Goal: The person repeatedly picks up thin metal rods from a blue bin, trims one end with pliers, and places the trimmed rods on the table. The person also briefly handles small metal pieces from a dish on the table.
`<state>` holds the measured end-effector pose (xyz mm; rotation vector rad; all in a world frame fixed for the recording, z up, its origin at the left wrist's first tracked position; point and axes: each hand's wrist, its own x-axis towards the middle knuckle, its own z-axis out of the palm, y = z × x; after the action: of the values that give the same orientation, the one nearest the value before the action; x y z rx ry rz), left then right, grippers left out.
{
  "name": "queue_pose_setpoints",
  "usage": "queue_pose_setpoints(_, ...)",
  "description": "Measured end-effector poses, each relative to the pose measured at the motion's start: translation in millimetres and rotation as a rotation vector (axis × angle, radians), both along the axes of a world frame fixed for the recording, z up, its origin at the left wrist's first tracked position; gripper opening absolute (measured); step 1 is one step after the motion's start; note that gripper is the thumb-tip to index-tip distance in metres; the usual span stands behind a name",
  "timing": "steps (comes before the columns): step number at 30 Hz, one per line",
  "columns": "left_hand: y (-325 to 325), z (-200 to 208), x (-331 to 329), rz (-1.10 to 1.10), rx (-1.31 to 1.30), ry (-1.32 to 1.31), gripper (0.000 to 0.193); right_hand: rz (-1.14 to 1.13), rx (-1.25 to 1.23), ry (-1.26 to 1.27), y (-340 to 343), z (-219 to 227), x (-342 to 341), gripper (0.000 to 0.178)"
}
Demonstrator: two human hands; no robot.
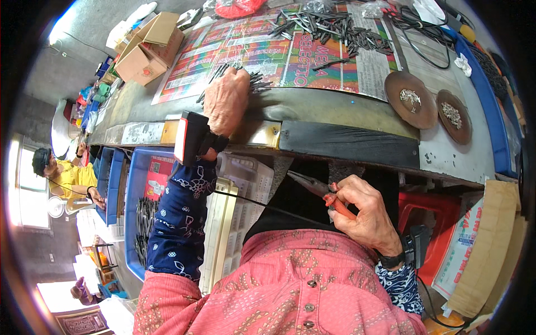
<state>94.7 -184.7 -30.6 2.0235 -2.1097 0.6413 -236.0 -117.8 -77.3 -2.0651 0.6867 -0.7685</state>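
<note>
My left hand (226,99) rests knuckles up on a small heap of thin black sticks (258,85) at the table's near edge. Its fingers curl down and away among the sticks, so I cannot see whether they grip any. Below the table edge, over my lap, my right hand (365,215) is closed round the red handles of long-nose pliers (314,184). The jaws point up and to the left, and nothing shows between them. Printed colourful sheets (234,47) lie under the sticks.
A larger pile of black pieces (329,28) lies far back. Two brown dishes (393,89) hold small metal parts at right. An open cardboard box (148,53) stands back left; a blue crate (134,245) sits below. Another person (72,181) in yellow works far left.
</note>
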Motion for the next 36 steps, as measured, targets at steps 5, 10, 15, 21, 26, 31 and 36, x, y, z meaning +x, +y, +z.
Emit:
queue_pose_setpoints(5, -3, -3, 2, 0.015, 0.022, 0.036, 0.019, -0.013, -0.063, -0.053, 2, 1, -2, 0.019)
queue_pose_setpoints(10, 2, 5, -5, -0.022, -0.059, 0.137, 0.020, -0.019, -0.092, -0.073, 4, 3, -3, 0.018)
queue_pose_setpoints(15, 34, 26, -31, -0.129, -0.045, 0.641, 0.014, -0.070, -0.112, -0.097, 5, 12, -3, 0.018)
queue_pose_setpoints(21, 88, 36, -74, -0.173, 0.249, 1.439, 0.010, -0.135, -0.241, -0.121, 5, 25, -1, 0.020)
queue_pose_setpoints(26, 112, 29, -86, -0.223, 0.306, 1.706, 0.008, -0.197, -0.370, -0.111, 10, 27, 2, 0.019)
queue_pose_setpoints(31, 132, 21, -89, -0.262, 0.358, 2.053, 0.012, -0.251, -0.597, -0.016, 12, 30, 5, 0.022)
queue_pose_setpoints(36, 143, 19, -91, -0.336, 0.405, 2.272, 0.010, -0.240, -0.672, 0.056, 16, 35, 1, 0.027)
